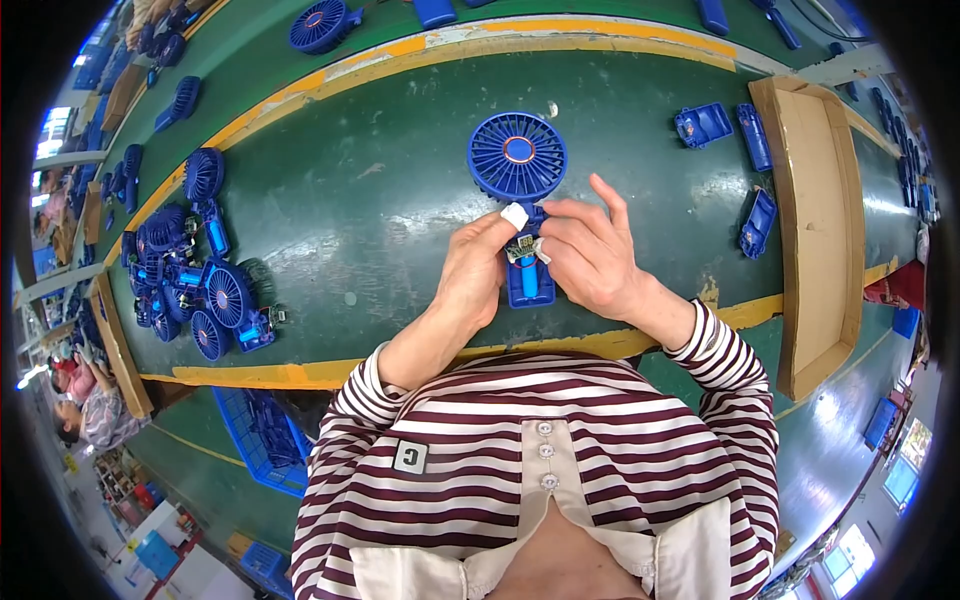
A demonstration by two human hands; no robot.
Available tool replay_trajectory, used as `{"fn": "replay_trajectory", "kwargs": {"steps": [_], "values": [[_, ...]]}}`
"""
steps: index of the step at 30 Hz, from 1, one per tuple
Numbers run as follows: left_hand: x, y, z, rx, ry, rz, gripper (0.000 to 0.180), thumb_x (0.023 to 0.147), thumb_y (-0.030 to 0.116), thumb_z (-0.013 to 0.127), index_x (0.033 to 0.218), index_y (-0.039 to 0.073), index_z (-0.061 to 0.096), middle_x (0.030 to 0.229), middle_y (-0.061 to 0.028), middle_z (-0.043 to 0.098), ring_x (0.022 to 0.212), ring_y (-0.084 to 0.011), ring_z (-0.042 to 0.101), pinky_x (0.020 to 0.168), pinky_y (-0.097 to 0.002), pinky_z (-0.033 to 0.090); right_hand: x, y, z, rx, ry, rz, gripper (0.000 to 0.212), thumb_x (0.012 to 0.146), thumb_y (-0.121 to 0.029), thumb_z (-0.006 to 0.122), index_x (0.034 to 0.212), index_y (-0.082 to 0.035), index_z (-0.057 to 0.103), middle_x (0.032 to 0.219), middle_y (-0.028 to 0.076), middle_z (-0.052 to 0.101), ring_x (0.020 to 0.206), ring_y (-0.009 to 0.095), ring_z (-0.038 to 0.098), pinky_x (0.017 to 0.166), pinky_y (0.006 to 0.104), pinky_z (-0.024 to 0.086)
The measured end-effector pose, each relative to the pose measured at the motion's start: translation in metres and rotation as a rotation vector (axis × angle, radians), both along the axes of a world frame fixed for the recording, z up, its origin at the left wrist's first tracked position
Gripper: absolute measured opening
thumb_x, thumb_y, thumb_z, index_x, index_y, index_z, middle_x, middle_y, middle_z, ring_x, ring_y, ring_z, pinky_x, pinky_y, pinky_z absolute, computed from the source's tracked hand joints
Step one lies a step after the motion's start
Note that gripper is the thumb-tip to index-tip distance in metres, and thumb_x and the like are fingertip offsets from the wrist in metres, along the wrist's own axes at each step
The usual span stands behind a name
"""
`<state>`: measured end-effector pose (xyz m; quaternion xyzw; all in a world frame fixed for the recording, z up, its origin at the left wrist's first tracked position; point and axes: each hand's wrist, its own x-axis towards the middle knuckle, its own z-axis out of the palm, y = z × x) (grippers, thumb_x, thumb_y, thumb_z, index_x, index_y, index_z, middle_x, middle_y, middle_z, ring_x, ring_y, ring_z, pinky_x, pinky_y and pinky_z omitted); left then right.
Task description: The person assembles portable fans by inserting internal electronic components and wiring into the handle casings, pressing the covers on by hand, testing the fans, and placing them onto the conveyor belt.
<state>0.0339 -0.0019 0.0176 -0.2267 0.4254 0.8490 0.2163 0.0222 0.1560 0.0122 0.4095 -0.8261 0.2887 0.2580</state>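
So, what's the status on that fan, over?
Left hand and right hand both at the blue handheld fan. Handle open, circuit board and blue battery cell exposed. Other fans piled off left, apart from it.

Bright light leaves soft glare on the green tabletop; edges bow.

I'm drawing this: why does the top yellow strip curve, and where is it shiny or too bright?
Head view: the fisheye lens bends the far yellow strip; head view: pale glare lies on the green table, left of the fan; head view: the lower-right windows glow nearly white.
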Motion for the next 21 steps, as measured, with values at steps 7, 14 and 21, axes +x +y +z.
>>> {"fn": "replay_trajectory", "kwargs": {"steps": [7,14,21], "values": [[-0.003,-0.007,-0.008,-0.065,-0.034,-0.048,0.022,0.087,0.017,0.042,0.085,0.001,0.057,0.079,-0.0053,0.058,0.067,-0.0105,0.054,0.055,-0.0245,0.042,-0.005,0.001,0.018,-0.141,-0.318,0.027,0.019,0.062,0.008,0.056,0.081,0.006,0.053,0.095,0.017,0.054,0.075,0.027,0.057,0.061,0.0312,0.047],[-0.008,-0.002,0.019,0.023,-0.074,0.004,0.022,0.087,0.015,0.042,0.088,-0.003,0.055,0.080,-0.0084,0.058,0.068,-0.0142,0.056,0.056,-0.0285,0.046,-0.013,0.001,0.027,-0.183,-0.483,0.066,0.016,0.067,0.012,0.051,0.082,0.008,0.052,0.095,0.016,0.052,0.077,0.026,0.056,0.063,0.0299,0.047],[-0.006,-0.007,0.007,0.013,-0.045,-0.025,0.018,0.085,0.016,0.048,0.084,0.000,0.056,0.072,-0.0053,0.057,0.057,-0.0111,0.052,0.045,-0.0250,0.038,-0.013,0.000,0.028,-0.118,-0.510,0.069,0.015,0.067,0.012,0.050,0.081,0.007,0.052,0.096,0.015,0.050,0.079,0.025,0.055,0.063,0.0300,0.046]]}}
